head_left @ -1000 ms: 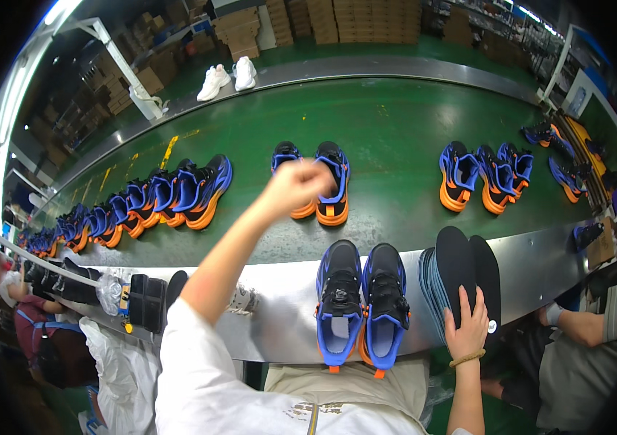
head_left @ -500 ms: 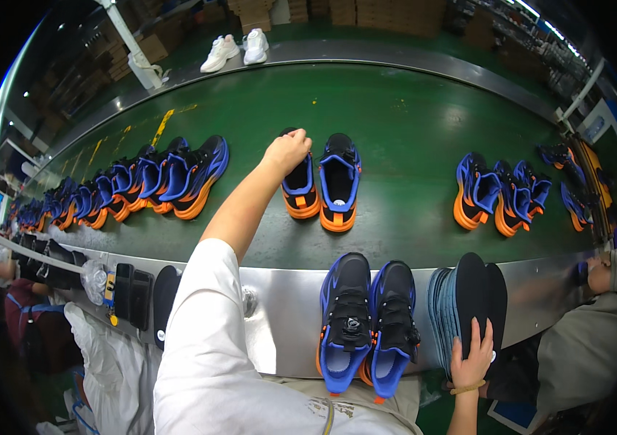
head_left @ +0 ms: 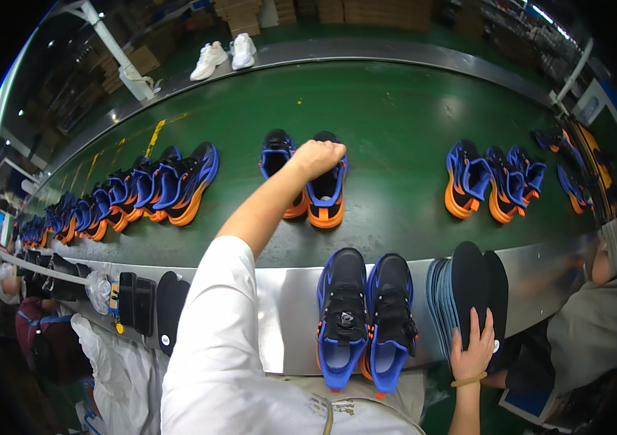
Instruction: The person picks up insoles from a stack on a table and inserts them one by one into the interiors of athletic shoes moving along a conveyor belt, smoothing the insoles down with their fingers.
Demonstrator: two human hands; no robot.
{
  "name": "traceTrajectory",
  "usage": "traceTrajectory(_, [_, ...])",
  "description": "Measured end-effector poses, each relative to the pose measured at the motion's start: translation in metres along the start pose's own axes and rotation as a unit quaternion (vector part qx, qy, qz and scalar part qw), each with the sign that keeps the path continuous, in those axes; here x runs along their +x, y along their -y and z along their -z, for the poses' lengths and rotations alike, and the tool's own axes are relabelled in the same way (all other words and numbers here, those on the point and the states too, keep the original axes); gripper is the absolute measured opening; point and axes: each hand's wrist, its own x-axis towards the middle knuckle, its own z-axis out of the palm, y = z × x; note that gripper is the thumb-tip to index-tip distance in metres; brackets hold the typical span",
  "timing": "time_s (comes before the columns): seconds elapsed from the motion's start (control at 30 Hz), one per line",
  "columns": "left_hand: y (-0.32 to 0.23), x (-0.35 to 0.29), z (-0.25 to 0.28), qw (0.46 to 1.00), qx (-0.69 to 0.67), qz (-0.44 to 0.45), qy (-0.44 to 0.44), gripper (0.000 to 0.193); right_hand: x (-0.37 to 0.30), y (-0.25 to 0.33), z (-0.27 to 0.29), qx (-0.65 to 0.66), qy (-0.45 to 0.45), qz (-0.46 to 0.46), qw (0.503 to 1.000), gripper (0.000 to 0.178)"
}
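My left hand reaches out over the green belt, fingers closed at the upper front of the right-hand sneaker of a black, blue and orange pair. What exactly the fingertips grip is partly hidden behind the hand. The other sneaker of that pair stands just left of it. Close to my body, my right hand lies with fingers stretched out on the lower part of black insoles, stacked with blue-grey edges showing. Between my arms, a second pair of sneakers stands on the metal ledge, toes pointing away.
A row of similar sneakers runs along the belt at left; several more stand at right. White shoes sit on the far ledge. Left of my arm are a black phone-like object and dark insoles. A co-worker's leg shows at right.
My left hand has shifted right, from the left sneaker of the belt pair to the right one. My right hand stays on the insoles. The whole view has shifted slightly.
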Motion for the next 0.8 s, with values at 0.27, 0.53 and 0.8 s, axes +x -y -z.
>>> traceTrajectory(0.27, [-0.02,-0.022,0.04,0.98,0.123,0.066,0.144,0.043,0.007,-0.006,0.002,0.044,0.032,0.006,0.999,0.049])
traceTrajectory(0.53, [-0.137,-0.143,0.155,0.828,-0.51,-0.11,0.205,0.087,0.018,-0.024,0.029,0.119,0.156,-0.031,0.98,0.061])
traceTrajectory(0.8, [-0.281,-0.167,0.13,0.589,-0.676,0.36,-0.258,0.06,0.02,-0.027,0.073,0.086,-0.056,0.024,0.994,0.041])
